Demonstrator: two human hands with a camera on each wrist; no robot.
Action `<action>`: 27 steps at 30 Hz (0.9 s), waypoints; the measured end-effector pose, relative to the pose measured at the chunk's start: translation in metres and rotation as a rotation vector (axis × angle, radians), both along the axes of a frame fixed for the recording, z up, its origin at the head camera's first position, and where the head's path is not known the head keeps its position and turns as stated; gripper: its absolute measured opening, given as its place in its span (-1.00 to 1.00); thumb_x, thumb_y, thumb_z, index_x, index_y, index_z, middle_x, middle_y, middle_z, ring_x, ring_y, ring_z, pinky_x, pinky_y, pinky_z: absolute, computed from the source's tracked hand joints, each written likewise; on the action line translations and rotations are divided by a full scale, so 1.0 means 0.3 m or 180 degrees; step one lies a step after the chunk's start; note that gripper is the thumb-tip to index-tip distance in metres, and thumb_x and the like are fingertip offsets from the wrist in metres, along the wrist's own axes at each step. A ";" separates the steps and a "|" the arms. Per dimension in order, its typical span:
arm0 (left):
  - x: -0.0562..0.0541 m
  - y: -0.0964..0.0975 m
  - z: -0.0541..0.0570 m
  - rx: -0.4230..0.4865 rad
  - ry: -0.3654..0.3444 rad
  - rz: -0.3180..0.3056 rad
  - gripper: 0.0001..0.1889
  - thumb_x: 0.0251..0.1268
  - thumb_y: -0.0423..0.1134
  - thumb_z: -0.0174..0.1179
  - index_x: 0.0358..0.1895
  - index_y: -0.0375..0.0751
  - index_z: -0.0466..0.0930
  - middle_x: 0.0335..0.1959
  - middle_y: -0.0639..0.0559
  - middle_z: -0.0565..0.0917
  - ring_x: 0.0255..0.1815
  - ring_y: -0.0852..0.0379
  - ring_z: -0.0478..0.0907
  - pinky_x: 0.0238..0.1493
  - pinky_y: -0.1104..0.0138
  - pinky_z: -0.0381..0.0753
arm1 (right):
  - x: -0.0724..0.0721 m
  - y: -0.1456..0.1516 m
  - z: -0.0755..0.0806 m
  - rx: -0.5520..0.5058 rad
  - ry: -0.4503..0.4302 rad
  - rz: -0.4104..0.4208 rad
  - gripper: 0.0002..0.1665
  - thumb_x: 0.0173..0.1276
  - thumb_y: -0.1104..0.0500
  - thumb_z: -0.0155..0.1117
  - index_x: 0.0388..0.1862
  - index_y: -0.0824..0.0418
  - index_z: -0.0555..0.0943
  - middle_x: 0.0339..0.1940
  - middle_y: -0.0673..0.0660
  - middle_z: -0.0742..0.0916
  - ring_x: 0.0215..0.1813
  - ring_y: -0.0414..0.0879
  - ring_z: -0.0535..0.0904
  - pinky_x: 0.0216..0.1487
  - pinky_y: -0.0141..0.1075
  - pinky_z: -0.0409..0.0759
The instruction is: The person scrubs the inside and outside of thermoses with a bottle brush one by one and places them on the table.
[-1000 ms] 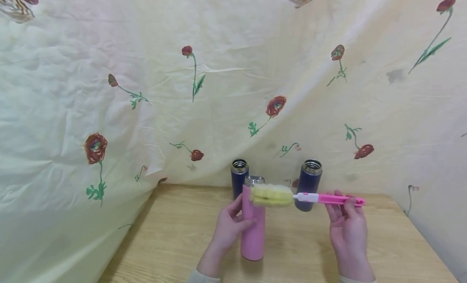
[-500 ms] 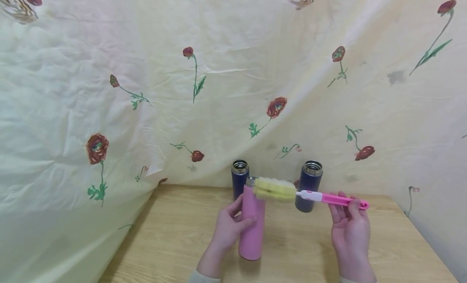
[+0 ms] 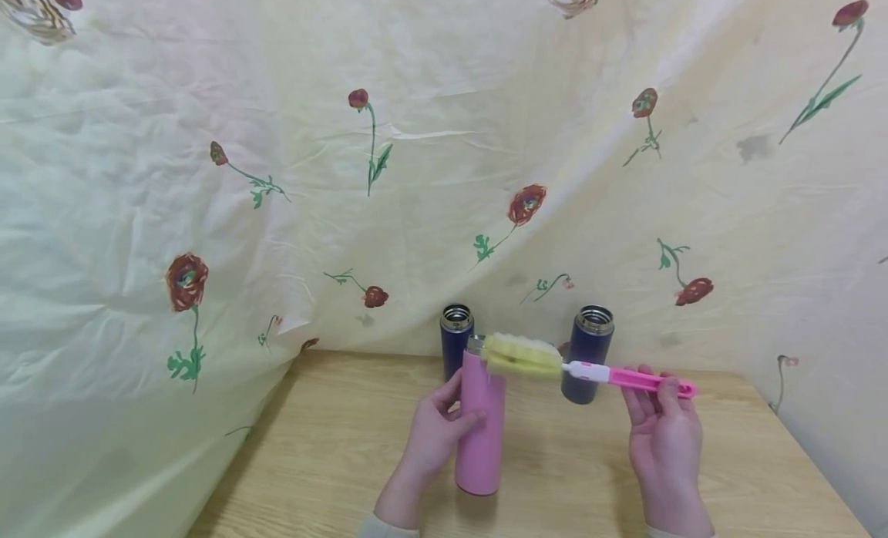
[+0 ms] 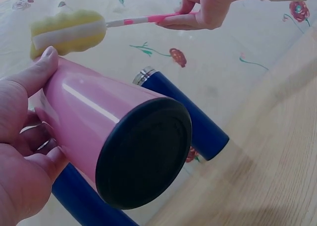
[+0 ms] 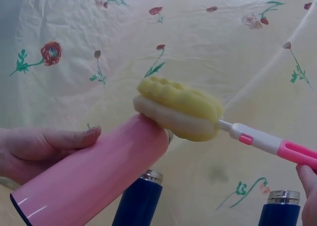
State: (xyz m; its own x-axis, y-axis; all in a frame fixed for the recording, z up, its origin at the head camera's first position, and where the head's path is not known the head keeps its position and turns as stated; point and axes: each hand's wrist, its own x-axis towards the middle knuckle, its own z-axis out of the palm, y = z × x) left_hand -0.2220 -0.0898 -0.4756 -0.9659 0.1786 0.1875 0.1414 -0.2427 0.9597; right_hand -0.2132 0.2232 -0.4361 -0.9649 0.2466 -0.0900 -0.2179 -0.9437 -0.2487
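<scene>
My left hand grips a pink bottle round its side and holds it up, slightly tilted; its black base faces the left wrist camera. In my right hand is the pink handle of a bottle brush, pinched between thumb and fingers. The brush's yellow and white sponge head lies across the upper end of the pink bottle, overlapping its shoulder and partly hiding the steel neck. The brush runs nearly level from the bottle to my right hand.
Two dark blue bottles with bare steel necks stand at the back of the wooden table: one blue bottle behind the pink one, another blue bottle behind the brush. A flower-printed cloth hangs behind the table.
The sponge head has shifted slightly right and up along the pink bottle's upper end. The pink bottle's tilt has changed a little. Both hands keep their hold.
</scene>
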 end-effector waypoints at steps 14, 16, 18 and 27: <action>-0.006 -0.030 0.006 -0.0022 0.0069 0.0242 -0.21 0.40 -0.24 0.44 0.63 -0.20 0.32 0.54 -0.21 0.47 0.55 -0.19 0.39 0.46 0.08 0.51 | -0.023 0.011 -0.053 0.0804 0.0461 0.0560 -0.88 0.75 0.22 -0.03 0.04 0.28 0.42 -0.12 0.24 0.77 -0.03 0.08 0.83 0.20 -0.16 0.72; -0.012 -0.034 0.004 0.0004 0.0074 0.0244 -0.22 0.40 -0.25 0.44 0.63 -0.20 0.33 0.55 -0.19 0.47 0.55 -0.17 0.38 0.46 0.11 0.51 | -0.028 0.017 -0.058 0.0847 0.0467 0.0597 -0.88 0.75 0.23 -0.04 0.05 0.27 0.42 -0.12 0.23 0.77 -0.03 0.07 0.83 0.18 -0.16 0.73; -0.017 -0.036 0.002 0.0011 0.0080 0.0266 -0.23 0.39 -0.25 0.44 0.62 -0.19 0.34 0.54 -0.19 0.47 0.55 -0.16 0.39 0.46 0.13 0.51 | -0.030 0.024 -0.060 0.0894 0.0441 0.0614 -0.88 0.76 0.23 -0.05 0.06 0.26 0.41 -0.12 0.22 0.77 -0.03 0.06 0.83 0.18 -0.17 0.73; -0.018 -0.040 0.005 0.0040 0.0077 0.0321 -0.24 0.42 -0.27 0.42 0.63 -0.20 0.33 0.52 -0.20 0.50 0.51 -0.16 0.43 0.46 0.14 0.52 | -0.036 0.045 -0.065 0.1371 0.0518 0.0700 -0.86 0.76 0.23 -0.04 0.04 0.26 0.46 -0.10 0.20 0.79 -0.01 0.00 0.83 0.15 -0.20 0.74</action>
State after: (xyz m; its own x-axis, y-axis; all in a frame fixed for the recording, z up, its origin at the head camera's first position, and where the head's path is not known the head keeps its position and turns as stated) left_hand -0.2273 -0.1016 -0.4742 -0.9740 0.0781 0.2124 0.1887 -0.2382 0.9527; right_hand -0.2240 0.2368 -0.4556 -0.9912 0.0177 0.1310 -0.0941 -0.7910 -0.6046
